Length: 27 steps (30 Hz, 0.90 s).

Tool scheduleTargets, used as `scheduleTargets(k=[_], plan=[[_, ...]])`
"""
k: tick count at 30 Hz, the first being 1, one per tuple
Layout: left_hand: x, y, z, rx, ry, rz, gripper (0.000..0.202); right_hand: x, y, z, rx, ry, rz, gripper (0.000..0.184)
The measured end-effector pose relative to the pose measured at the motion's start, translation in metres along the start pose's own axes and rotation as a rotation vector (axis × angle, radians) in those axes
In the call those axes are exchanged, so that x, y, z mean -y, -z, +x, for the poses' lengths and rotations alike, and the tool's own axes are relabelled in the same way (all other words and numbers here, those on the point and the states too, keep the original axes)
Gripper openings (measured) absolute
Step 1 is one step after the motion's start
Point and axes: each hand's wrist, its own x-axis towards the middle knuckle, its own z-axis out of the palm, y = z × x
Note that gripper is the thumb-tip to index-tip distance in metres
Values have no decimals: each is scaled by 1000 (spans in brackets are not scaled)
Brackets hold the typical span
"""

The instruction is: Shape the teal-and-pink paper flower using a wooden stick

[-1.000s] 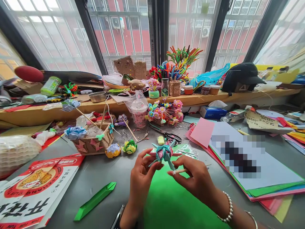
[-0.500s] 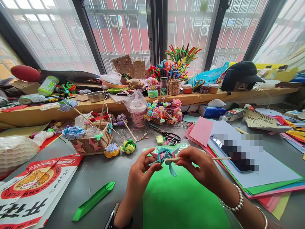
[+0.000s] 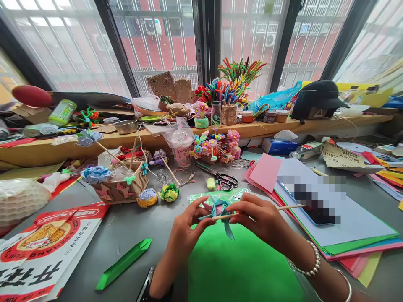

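My left hand [image 3: 185, 230] pinches a teal and pink folded paper flower [image 3: 218, 208] above a bright green paper sheet [image 3: 239, 268]. My right hand [image 3: 260, 218] grips a thin wooden stick [image 3: 285, 207] that lies level, its left tip pressed against the flower. The fingers of both hands are closed. The hands meet just in front of the table's middle, and parts of the flower are hidden behind my fingers.
Black scissors [image 3: 225, 180] lie just beyond the hands. A folded green paper strip [image 3: 124, 263] lies to the left, near a red and white printed sheet [image 3: 40, 251]. A stack of coloured paper [image 3: 346, 226] fills the right. A basket with paper flowers [image 3: 121, 184] stands at the left.
The right hand swung the stick from pointing down and left to lying level against the flower. Both hands and the flower sank slightly toward the green sheet.
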Motion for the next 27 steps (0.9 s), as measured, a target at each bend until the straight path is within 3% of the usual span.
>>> scheduleTargets(k=[9, 16, 27], plan=[[4, -2, 1, 26, -41, -35, 40, 0, -1, 0, 57, -74, 114, 9], [-5, 1, 0, 10, -23, -3, 37, 3, 2, 0, 67, -87, 151, 7], [-5, 2, 0, 45, 13, -72, 36, -2, 1, 1, 65, -65, 191, 21]])
